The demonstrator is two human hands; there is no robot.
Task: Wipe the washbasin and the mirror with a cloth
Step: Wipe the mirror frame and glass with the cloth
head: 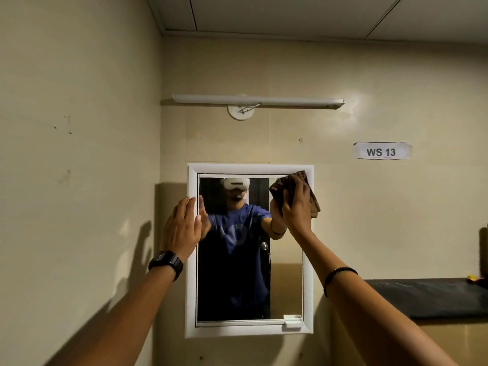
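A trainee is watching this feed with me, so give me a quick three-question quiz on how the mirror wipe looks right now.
1. True or false: the right hand presses the cloth at the top right corner of the mirror.
2. Where is the left hand? A: flat against the mirror's left frame edge, fingers straight. B: gripping the cloth. C: hanging at the person's side.
3. Fill in: the wall label to the right above the mirror reads WS __.
Key: 1 true; 2 A; 3 13.
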